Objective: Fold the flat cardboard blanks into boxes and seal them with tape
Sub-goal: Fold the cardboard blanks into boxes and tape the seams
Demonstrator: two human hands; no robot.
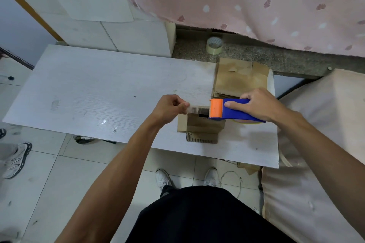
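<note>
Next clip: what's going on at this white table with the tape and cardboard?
A person stands at the white table. The right hand grips the blue and orange tape dispenser; the left hand pinches the free end of clear tape, stretched above the small folded cardboard box. The tape does not look stuck down yet. A stack of flat blanks lies behind it.
</note>
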